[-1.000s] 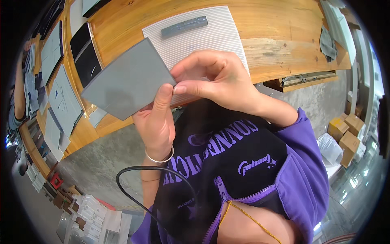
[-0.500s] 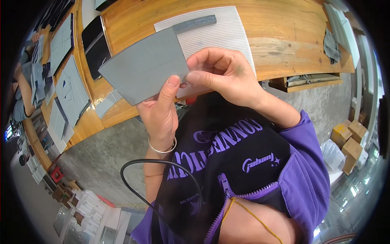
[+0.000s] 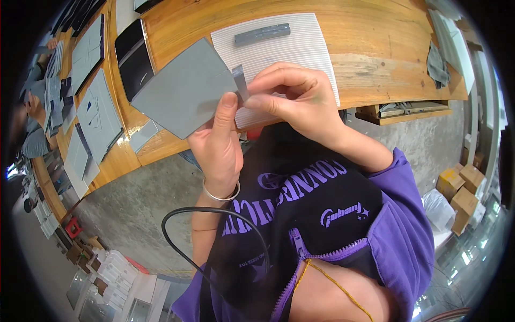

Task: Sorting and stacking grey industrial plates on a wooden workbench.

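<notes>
Head view: left hand (image 3: pixel 217 147) holds grey sheet (image 3: pixel 182 96) by near-right corner — sheet raised higher than moment ago. Right hand (image 3: pixel 292 102) pinches small grey strip (image 3: pixel 240 81) at sheet's right edge — strip now peeled further. Ribbed white mat (image 3: pixel 279 51) behind, on wooden table (image 3: pixel 375 48).

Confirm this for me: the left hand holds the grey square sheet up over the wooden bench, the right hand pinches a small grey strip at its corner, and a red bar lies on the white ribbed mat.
One detail is wrong. In the head view the bar on the white ribbed mat is grey, not red. The rest stands: the left hand holds the grey square sheet over the wooden bench, and the right hand pinches a small grey strip at its corner.
</notes>
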`<state>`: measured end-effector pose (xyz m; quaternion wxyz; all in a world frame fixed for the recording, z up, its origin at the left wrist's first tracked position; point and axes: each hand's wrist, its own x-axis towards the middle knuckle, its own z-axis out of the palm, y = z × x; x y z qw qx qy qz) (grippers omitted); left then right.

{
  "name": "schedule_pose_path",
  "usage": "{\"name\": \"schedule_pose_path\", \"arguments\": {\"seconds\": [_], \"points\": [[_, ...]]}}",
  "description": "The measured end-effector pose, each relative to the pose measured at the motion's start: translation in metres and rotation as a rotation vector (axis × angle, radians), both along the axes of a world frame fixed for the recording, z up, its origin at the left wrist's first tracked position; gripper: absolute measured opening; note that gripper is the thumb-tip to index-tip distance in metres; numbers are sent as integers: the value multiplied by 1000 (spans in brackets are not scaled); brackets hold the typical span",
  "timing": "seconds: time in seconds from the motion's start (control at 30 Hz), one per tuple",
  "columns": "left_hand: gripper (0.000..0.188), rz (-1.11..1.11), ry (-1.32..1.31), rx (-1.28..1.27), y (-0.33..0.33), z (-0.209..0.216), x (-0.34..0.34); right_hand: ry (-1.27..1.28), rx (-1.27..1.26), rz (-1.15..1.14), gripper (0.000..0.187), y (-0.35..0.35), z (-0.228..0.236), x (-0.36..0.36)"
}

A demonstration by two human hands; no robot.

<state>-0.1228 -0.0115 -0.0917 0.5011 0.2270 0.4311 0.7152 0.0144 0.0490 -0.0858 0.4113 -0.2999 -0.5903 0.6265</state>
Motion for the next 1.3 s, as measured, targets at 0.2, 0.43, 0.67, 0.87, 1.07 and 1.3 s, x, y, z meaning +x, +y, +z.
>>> {"name": "schedule_pose_path", "arguments": {"seconds": [0.2, 0.43, 0.67, 0.87, 1.07, 1.3], "points": [[26, 20, 23, 41, 2, 7, 6, 84, -85, -43, 29, -1, 5, -5], [29, -53, 77, 2, 1, 5, -1, -5, -207, 113, 32, 4, 8, 5], [35, -66, 22, 48, 2, 3, -2, 58, -342, 133, 29, 3, 11, 7], [31, -92, -26, 25, 4, 6, -3, 28, -384, 147, 28, 7, 11, 11], [23, -10, -70, -22, 1, 2, -13, -283, 141, 65, 26, 35, 13, 28], [20, 26, -38, -49, 0, 1, -25, -837, 836, 86, 18, 77, 24, 37]]}}
